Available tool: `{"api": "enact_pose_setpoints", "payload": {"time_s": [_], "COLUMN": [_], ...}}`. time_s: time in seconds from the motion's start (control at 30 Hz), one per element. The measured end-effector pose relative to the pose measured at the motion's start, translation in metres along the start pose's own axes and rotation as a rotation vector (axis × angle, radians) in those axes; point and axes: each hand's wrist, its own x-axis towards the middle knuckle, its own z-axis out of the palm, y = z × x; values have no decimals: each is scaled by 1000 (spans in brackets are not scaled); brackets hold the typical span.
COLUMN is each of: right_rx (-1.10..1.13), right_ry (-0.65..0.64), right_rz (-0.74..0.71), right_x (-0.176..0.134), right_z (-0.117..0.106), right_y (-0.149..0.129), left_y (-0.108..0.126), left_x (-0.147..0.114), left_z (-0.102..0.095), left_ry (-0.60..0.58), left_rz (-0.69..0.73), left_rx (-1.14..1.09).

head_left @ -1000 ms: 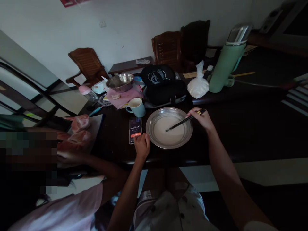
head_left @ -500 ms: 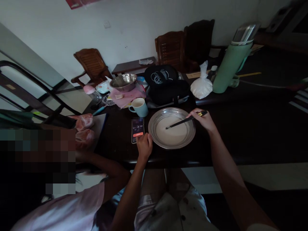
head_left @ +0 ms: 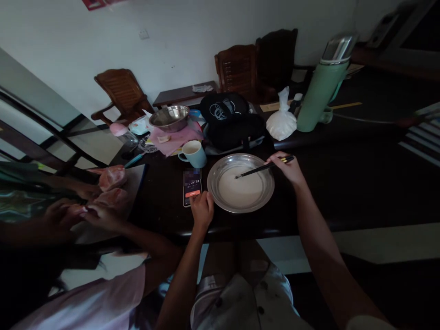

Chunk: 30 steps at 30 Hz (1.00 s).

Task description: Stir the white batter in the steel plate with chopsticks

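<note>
A shallow metal basin (head_left: 270, 195) of milky white liquid stands on the dark table in front of me. My right hand (head_left: 288, 168) grips a pair of black chopsticks (head_left: 256, 171) with gold bands, their tips dipping into the liquid. At the basin's left edge is my left hand (head_left: 202, 208), fingers curled and thumb against the rim. A phone (head_left: 191, 185) with a lit timer screen lies just beyond those fingers. Behind the phone stands a light blue mug (head_left: 194, 155).
Behind the basin are a black case (head_left: 237, 130), a tied bag of white powder (head_left: 282, 121) and a tall green thermos (head_left: 325, 87). Another metal bowl (head_left: 170, 118) sits on a pink cloth (head_left: 168, 144). At left, other people's hands (head_left: 103, 217) handle raw meat (head_left: 112, 178) on a board.
The chopstick tips have shifted slightly within the liquid. The whole view has moved a little, and the other people's hands at left are now visible. My left hand stays at the rim.
</note>
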Motion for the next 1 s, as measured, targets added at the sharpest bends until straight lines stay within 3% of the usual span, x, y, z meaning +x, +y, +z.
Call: {"api": "enact_pose_setpoints", "payload": {"time_s": [0.13, 0.33, 0.57, 0.77, 1.0], "right_rx": [24, 9, 24, 13, 7], "right_ry": [99, -71, 96, -80, 99], "right_rz": [35, 12, 22, 15, 19], "right_x": [0, -2, 0, -1, 2], "right_z": [-8, 5, -11, 4, -11], "right_y": [0, -2, 0, -3, 3], "left_y": [0, -1, -1, -1, 0], "left_x": [-1, 0, 0, 0, 2], "left_z": [0, 1, 0, 0, 0], "left_ry": [-6, 8, -1, 5, -3], "left_rz": [1, 11, 9, 12, 4], "left_rx": [3, -10, -12, -1, -23]}}
